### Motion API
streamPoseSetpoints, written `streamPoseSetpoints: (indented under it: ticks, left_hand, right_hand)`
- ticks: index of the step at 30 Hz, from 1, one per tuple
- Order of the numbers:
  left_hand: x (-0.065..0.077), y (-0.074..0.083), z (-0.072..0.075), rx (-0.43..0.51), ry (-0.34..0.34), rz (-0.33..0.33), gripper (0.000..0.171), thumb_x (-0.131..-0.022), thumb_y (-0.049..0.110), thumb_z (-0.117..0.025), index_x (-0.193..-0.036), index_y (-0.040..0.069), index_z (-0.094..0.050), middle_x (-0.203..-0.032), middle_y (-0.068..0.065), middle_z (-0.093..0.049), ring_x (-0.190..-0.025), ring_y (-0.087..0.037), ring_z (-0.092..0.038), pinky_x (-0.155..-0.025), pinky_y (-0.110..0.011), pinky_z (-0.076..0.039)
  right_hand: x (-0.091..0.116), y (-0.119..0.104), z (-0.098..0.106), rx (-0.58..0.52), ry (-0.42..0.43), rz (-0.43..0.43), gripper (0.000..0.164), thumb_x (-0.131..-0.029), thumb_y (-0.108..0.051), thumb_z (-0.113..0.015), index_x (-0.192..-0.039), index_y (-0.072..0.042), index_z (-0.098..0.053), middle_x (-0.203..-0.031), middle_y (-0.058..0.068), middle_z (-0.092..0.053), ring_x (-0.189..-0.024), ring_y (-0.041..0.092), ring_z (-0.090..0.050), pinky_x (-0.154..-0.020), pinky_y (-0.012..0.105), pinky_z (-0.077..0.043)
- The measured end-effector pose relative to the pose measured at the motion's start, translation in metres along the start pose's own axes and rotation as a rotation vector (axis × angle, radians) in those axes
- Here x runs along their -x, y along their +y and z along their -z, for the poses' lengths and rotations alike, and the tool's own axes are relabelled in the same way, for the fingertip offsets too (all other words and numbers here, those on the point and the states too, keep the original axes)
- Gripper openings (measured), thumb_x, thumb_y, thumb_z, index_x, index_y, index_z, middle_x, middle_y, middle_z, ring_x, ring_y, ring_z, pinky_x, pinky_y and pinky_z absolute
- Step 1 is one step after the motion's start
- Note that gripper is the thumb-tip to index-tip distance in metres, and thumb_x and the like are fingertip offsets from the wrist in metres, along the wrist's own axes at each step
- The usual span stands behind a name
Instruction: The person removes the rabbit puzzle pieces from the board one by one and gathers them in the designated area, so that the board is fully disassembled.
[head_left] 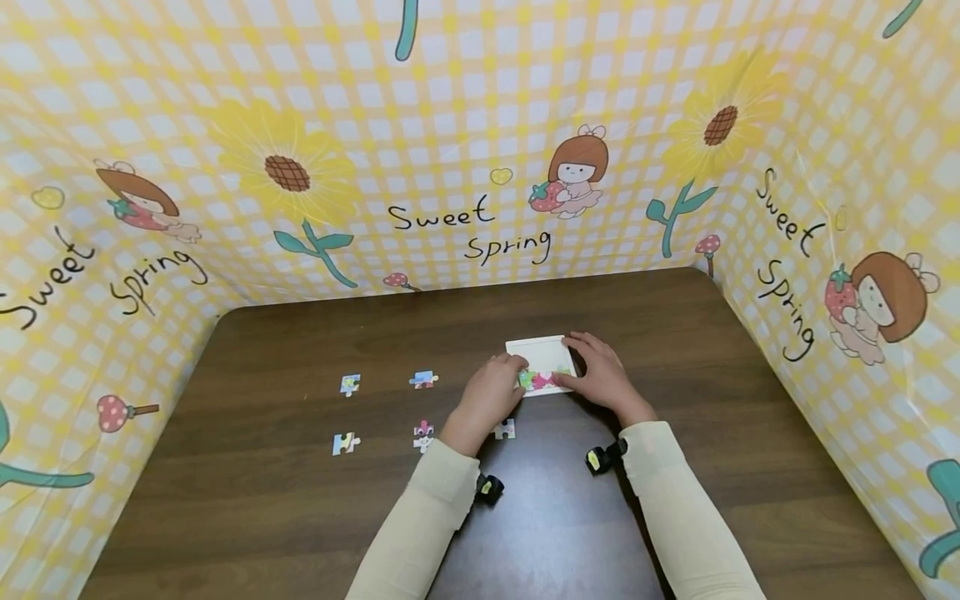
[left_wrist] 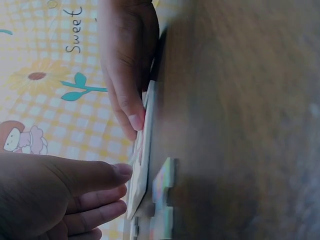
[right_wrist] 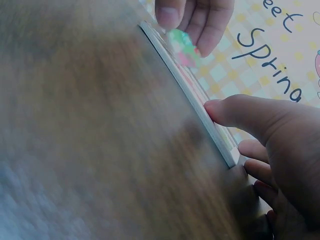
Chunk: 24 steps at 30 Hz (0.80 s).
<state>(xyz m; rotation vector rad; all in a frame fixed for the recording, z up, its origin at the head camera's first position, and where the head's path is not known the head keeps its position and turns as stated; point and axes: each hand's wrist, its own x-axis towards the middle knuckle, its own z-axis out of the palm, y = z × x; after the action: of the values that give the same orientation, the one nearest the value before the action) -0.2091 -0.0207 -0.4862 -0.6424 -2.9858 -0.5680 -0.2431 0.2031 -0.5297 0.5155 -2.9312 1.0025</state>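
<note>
A shallow white puzzle tray (head_left: 542, 353) lies on the table between both hands, with pink and green puzzle pieces (head_left: 539, 381) along its near side. My left hand (head_left: 489, 393) is at the tray's left end. In the right wrist view, its thumb and fingers pinch a green and pink puzzle piece (right_wrist: 184, 48) just above the tray. My right hand (head_left: 604, 377) holds the tray's right end. Its thumb (right_wrist: 220, 111) presses at the near edge, while the other fingers lie along the outer side by the corner.
Loose puzzle pieces lie to the left, among them one at the back left (head_left: 350, 384), a blue one (head_left: 423, 380) and a front left one (head_left: 346, 443). Another piece (head_left: 505, 429) lies beside the left forearm. Checked fabric walls (head_left: 337, 275) surround the dark wooden table (head_left: 262, 467).
</note>
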Motion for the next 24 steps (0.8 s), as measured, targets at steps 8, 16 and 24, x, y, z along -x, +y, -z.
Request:
streamPoseSetpoints:
  ticks: [8,16,24]
  left_hand:
    - [0.023,-0.006,0.025,0.091,-0.087,0.03,0.037,-0.091,0.021,-0.07,-0.126,0.011,-0.063,-0.125,-0.007,-0.06,-0.117,-0.023,-0.056,-0.098,-0.038,-0.046]
    - [0.06,-0.03,0.065,0.11,-0.117,-0.088,0.039,-0.093,0.027,-0.068,-0.129,0.016,-0.06,-0.125,0.002,-0.058,-0.116,-0.013,-0.055,-0.099,-0.032,-0.044]
    - [0.125,-0.069,0.09,0.074,-0.054,-0.102,0.038,-0.09,0.023,-0.072,-0.126,0.018,-0.061,-0.129,0.002,-0.056,-0.117,-0.016,-0.056,-0.095,-0.035,-0.048]
  right_hand:
    - [-0.003,-0.007,-0.008,-0.011,-0.018,0.019,0.075,-0.085,-0.046,-0.073,-0.145,-0.009,-0.046,-0.152,0.013,-0.036,-0.142,0.036,-0.024,-0.111,0.06,-0.016]
    - [-0.004,-0.01,0.001,-0.016,-0.016,0.029,0.078,-0.084,-0.043,-0.074,-0.145,-0.006,-0.044,-0.152,0.017,-0.035,-0.142,0.04,-0.022,-0.111,0.061,-0.016]
    - [0.002,-0.007,0.003,-0.009,-0.006,0.038,0.075,-0.084,-0.041,-0.074,-0.143,-0.004,-0.046,-0.151,0.019,-0.036,-0.141,0.041,-0.024,-0.11,0.061,-0.018]
